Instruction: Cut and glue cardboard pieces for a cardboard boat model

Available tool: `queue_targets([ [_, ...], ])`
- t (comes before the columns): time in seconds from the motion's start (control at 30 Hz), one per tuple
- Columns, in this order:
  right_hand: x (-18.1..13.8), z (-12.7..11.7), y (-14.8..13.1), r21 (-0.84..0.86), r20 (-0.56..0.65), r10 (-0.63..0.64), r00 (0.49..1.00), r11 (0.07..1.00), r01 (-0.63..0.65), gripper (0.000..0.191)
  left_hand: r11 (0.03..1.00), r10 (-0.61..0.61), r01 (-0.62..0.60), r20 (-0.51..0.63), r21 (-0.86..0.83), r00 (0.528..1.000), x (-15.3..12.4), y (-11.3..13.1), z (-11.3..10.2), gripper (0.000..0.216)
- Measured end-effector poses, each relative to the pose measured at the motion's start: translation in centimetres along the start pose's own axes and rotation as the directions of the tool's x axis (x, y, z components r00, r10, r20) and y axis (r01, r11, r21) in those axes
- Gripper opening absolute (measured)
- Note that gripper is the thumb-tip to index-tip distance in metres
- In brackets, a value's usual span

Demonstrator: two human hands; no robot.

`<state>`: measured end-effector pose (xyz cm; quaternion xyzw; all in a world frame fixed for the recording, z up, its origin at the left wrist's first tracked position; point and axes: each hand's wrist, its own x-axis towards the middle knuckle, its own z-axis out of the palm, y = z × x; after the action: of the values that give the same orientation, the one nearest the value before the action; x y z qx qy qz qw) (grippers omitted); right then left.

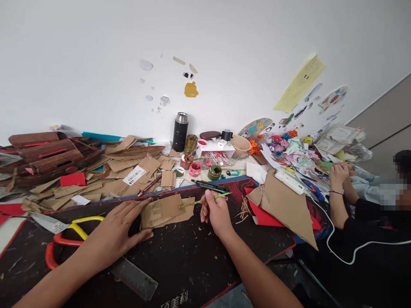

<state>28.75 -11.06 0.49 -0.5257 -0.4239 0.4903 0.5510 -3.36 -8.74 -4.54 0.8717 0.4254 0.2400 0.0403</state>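
A piece of brown cardboard (165, 209) lies on the dark mat, with another cardboard strip showing under its right end. My left hand (120, 231) holds its left end, fingertips at the far edge and thumb at the near edge. In my right hand (216, 211) is a thin green paintbrush (202, 199), pinched by closed fingers. The brush tip meets the cardboard near its right end, where a greenish patch shows. Damp-looking marks cover part of the cardboard's left side. Scissors (69, 233) with red and yellow handles and a clear ruler (136, 278) lie by my left forearm.
Paint jars (195, 169), a black thermos (180, 133) and a dark pen-like tool (212, 186) stand or lie beyond the mat (189, 261). Cardboard scraps (118, 182) and a brown model (54, 156) fill the left. Cardboard (285, 205), a white cable (330, 250) and another person's hands (339, 174) are right.
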Motion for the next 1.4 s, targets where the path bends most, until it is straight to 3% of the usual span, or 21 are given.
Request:
queue_targets([
  [0.17,-0.4,0.7,0.5,0.003,0.009,-0.002,1.0,1.0,0.002,0.066,1.0,0.015,-0.015,-0.009,-0.013,1.0,0.1,0.4,-0.2,0.08],
  [0.43,-1.4,4.4,0.6,-0.005,0.156,0.044,0.987,0.999,-0.043,0.069,0.999,0.014,-0.014,-0.008,-0.043,1.0,0.3,0.6,-0.1,0.078],
  [0.73,-1.2,1.1,-0.2,-0.062,0.064,0.055,0.996,0.997,-0.051,0.065,0.998,0.003,-0.001,0.027,-0.063,1.0,0.5,1.0,-0.4,0.078],
  [0.97,-1.6,3.4,0.2,-0.045,0.139,0.062,0.988,0.997,-0.057,0.067,0.998,-0.014,0.017,0.05,-0.068,0.999,0.5,1.1,-0.6,0.077],
  [1.2,-1.1,2.0,-0.3,-0.076,0.066,0.064,0.996,0.995,-0.059,0.064,0.997,-0.017,0.02,0.04,-0.077,0.999,0.4,1.2,-0.5,0.077],
  [1.4,-1.7,3.6,0.4,-0.041,0.125,0.071,0.99,0.997,-0.067,0.065,0.996,-0.02,0.023,0.04,-0.084,0.999,0.4,1.2,-0.5,0.077],
])
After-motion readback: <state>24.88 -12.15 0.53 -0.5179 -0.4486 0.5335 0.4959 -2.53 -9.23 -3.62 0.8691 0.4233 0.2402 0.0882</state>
